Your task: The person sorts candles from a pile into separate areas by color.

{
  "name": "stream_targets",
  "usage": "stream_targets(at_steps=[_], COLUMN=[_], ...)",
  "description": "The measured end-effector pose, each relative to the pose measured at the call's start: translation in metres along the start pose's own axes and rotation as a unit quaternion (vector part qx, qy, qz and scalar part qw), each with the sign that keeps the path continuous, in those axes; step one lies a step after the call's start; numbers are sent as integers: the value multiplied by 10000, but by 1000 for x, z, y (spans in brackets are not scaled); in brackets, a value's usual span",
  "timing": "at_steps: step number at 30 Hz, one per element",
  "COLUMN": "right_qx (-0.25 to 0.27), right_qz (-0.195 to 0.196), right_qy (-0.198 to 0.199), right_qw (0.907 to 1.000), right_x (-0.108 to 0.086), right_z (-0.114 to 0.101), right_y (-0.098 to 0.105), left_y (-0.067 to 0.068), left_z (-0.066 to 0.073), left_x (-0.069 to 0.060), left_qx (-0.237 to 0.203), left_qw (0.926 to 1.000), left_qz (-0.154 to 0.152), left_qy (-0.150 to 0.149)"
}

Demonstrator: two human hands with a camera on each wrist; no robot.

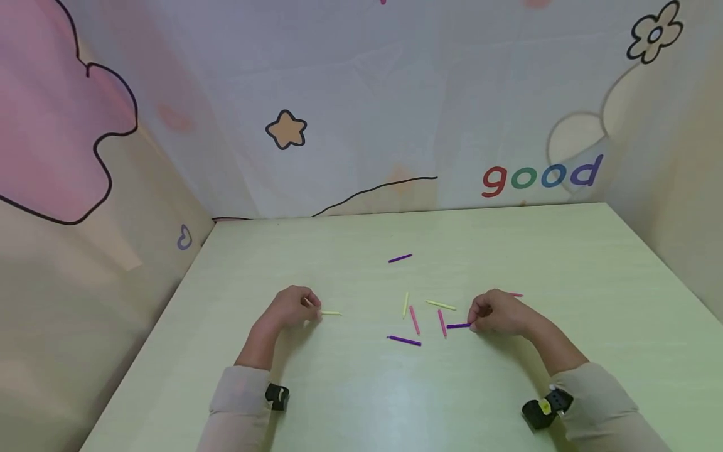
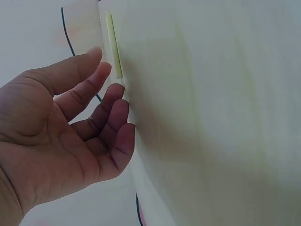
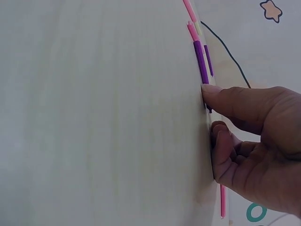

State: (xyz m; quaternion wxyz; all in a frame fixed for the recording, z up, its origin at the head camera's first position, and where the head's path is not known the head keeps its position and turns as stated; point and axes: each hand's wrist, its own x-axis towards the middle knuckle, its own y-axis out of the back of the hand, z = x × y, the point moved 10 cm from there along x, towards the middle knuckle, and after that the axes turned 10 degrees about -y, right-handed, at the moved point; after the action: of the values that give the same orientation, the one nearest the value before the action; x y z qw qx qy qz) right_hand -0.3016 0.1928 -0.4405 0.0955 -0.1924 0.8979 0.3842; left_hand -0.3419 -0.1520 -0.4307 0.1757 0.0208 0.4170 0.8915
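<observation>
Largest first: a printed backdrop [image 1: 361,94] stands behind a pale counter [image 1: 474,245] and meets its back edge. A left sleeve [image 1: 240,398] and a right sleeve [image 1: 601,405] enter from the near side, set well apart, presumably so the middle can be reached from both flanks. Left grip [image 1: 292,306]: fingers loosely bent, thumb and index a narrow gap apart, at the left end of the left yellow stick [image 1: 332,313], which points inward past the fingertips; contact cannot be told. Right grip [image 1: 499,312]: appears to pinch the right end of the right purple stick [image 1: 458,326], index hidden, so a judgement. An end hold likely suits so thin a piece, leaving most of its length exposed. Its other end lies touching or just beside the right pink stick [image 1: 442,324]; cannot tell which. Between the grips lie the left pink stick [image 1: 415,320], the upright yellow stick [image 1: 405,305], the slanted yellow stick [image 1: 440,305] and the near purple stick [image 1: 403,341]; the far purple stick [image 1: 400,258] lies behind them. Another pink stick [image 1: 516,294] shows partly beyond the right grip. Room: ample toward the counter's side edges; moderate between the left yellow stick and the middle sticks; tightest leftward of the pinched purple stick, where the pink blocks a straight slide.
</observation>
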Motion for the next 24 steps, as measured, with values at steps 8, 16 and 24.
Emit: stream_targets(at_steps=[8, 16, 24], right_qx=[51, 82, 29], right_qz=[-7, -6, -46], right_qy=[-90, -95, -120], right_qw=[9999, 9999, 9999], right_x=[-1, -1, 0], right_z=[3, 1, 0], right_y=[-1, 0, -1], left_y=[-1, -2, -12], left_z=[7, 23, 33], left_x=[-7, -12, -12], left_qx=[-141, -29, -240], left_qw=[9997, 9987, 9978], left_qz=[147, 461, 453], left_qy=[-114, -210, -408])
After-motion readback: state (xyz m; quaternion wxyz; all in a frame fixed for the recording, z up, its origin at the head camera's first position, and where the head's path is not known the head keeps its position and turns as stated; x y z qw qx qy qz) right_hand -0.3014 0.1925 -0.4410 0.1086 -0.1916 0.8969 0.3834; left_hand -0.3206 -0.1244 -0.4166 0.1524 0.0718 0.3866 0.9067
